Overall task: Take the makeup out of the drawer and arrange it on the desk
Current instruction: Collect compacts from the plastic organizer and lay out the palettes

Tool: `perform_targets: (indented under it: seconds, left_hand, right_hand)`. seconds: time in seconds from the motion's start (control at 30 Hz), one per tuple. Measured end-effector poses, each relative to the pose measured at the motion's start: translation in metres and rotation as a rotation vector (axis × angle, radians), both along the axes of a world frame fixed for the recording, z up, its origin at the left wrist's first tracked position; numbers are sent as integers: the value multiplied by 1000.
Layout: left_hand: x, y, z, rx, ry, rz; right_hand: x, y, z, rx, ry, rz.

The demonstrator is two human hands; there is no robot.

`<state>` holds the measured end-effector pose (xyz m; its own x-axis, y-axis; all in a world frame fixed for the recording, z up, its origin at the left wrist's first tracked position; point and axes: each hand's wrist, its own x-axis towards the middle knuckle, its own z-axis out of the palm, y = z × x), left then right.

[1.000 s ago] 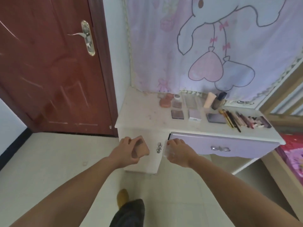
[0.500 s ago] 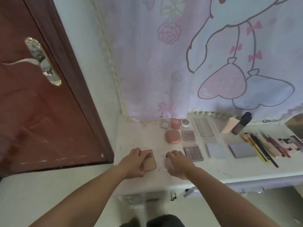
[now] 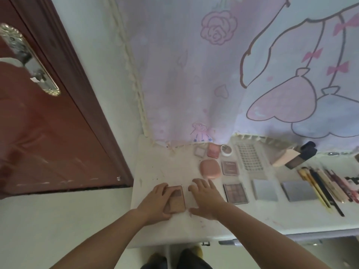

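brown palette [image 3: 175, 199] flat on desk [image 3: 165, 171] near left front corner, long axis pointing to back edge; left hand [image 3: 155, 204] fingers curled over its left side, right hand [image 3: 206, 199] spread flat just beside (nothing visibly held).

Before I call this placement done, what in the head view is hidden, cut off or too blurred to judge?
- Whatever the right hand covers on the desk: the spread fingers hide it.
- Brown compact: its left part is under the left hand.
- Drawer: below the desk's front edge, contents unseen.
- Pencils and brushes: the row runs off the right edge.
- Labels on the palettes: too small and blurred.
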<state>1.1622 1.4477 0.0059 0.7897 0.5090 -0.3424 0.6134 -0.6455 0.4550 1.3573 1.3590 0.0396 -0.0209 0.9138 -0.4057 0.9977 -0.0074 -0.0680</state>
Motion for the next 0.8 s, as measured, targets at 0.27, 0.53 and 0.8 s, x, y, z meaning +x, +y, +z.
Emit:
perform_targets:
  seconds: [0.27,0.53,0.8]
  left_hand:
    - [-12,-11,7,-430,-216,535]
    - [-17,3,35,-947,-544,908]
    - [4,9,65,-1644,-807,817]
  right_hand:
    - [-55,11,-17,41,96,108]
    - [-51,20,5,102,161,74]
    - [-36,42,65,285,430,-107]
